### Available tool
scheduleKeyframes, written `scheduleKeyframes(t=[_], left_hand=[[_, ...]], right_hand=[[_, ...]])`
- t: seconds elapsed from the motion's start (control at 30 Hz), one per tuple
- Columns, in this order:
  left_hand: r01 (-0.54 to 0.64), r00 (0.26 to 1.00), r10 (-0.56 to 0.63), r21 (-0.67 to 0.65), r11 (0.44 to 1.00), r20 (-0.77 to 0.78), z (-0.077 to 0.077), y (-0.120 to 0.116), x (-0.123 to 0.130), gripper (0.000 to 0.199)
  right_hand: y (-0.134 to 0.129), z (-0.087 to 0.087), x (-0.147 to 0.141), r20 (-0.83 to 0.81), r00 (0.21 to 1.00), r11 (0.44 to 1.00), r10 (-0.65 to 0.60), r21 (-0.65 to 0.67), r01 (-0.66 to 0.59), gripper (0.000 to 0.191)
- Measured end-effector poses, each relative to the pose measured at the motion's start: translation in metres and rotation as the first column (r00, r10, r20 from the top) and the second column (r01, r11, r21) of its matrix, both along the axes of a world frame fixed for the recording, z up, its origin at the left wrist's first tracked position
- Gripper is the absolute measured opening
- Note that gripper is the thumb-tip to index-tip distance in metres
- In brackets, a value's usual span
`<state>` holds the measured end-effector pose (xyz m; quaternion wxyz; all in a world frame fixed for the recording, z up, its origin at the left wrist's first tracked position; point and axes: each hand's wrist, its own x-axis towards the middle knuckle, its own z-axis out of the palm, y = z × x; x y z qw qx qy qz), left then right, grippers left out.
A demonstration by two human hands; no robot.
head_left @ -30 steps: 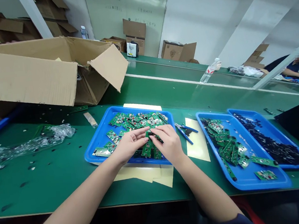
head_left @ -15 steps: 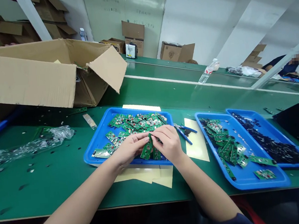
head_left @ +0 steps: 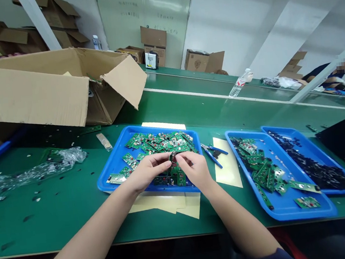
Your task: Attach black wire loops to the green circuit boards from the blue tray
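Over the front of a blue tray (head_left: pixel 105 174) my two hands meet on one small green circuit board (head_left: pixel 172 158), seen nearly edge-on. My left hand (head_left: pixel 150 170) pinches it from the left, thumb and fingers closed. From the right, my right hand (head_left: pixel 194 166) grips its upper end with closed fingertips; part of the board is hidden behind the fingers. A heap of similar circuit boards (head_left: pixel 164 141) fills the back of the tray, and several more lie beneath my hands. Blue-handled pliers (head_left: pixel 214 154) lie just right of the tray.
Another blue tray (head_left: pixel 302 210) with boards stands at right, beside a tray of black parts (head_left: pixel 313 165). Cardboard box (head_left: pixel 31 92) and crumpled plastic wrap (head_left: pixel 62 158) occupy the left. A bottle (head_left: pixel 239 84) stands behind; a person (head_left: pixel 327 74) is at far right.
The circuit board between my hands has turned from showing its green face to nearly edge-on. My right hand has lowered slightly, and the dark parts in the tray below show more.
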<state>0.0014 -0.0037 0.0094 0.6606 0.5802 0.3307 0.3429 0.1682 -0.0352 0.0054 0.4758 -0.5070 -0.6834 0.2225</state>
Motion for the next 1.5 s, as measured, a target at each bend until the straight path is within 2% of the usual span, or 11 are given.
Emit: scheduleKeyframes(t=[0.13,0.23,0.63,0.77,0.87,0.93,1.07,1.13,1.23,1.33,1.5], left_hand=[[0.026,0.994,-0.010,0.159,0.987,-0.104,0.000,0.001,0.000,0.035],[0.024,0.989,0.009,0.218,0.976,-0.150,0.000,0.002,0.000,0.035],[0.030,0.906,0.194,0.515,0.857,-0.376,-0.009,0.005,0.001,0.027],[-0.101,0.864,0.372,0.608,0.787,-0.339,-0.012,0.010,-0.006,0.030],[-0.246,0.846,0.488,0.657,0.712,-0.212,-0.010,0.012,-0.012,0.035],[-0.259,0.862,0.491,0.721,0.642,-0.127,-0.008,0.010,-0.013,0.034],[-0.123,0.899,0.428,0.889,0.441,-0.088,-0.008,0.006,-0.011,0.026],[-0.060,0.907,0.408,0.925,0.376,-0.107,-0.011,0.005,-0.010,0.025],[-0.015,0.906,0.405,0.945,0.327,-0.125,-0.016,0.007,-0.011,0.026],[-0.004,0.908,0.401,0.953,0.303,-0.123,-0.017,0.008,-0.011,0.027],[-0.050,0.907,0.408,0.936,0.348,-0.103,-0.014,0.004,-0.008,0.031]], right_hand=[[0.006,-0.004,0.001,-0.255,0.967,0.968,-0.008,-0.246,-0.056,0.027],[0.010,-0.006,0.004,-0.386,0.922,0.927,-0.008,-0.349,-0.139,0.025],[0.009,-0.003,0.005,-0.243,0.970,0.958,-0.006,-0.279,-0.064,0.015],[0.007,0.000,0.005,-0.281,0.957,0.941,0.073,-0.298,-0.160,0.015],[0.007,0.001,0.006,-0.361,0.920,0.904,0.152,-0.326,-0.277,0.017],[0.009,-0.001,0.007,-0.440,0.888,0.879,0.135,-0.361,-0.312,0.021],[0.015,-0.006,0.006,-0.645,0.762,0.773,0.051,-0.458,-0.440,0.034],[0.015,-0.007,0.006,-0.705,0.708,0.702,0.026,-0.491,-0.515,0.039],[0.012,-0.002,0.006,-0.726,0.686,0.626,0.056,-0.510,-0.590,0.036],[0.008,0.004,0.007,-0.731,0.672,0.600,0.119,-0.486,-0.635,0.028],[0.005,0.005,0.004,-0.797,0.594,0.570,0.114,-0.437,-0.696,0.022]])
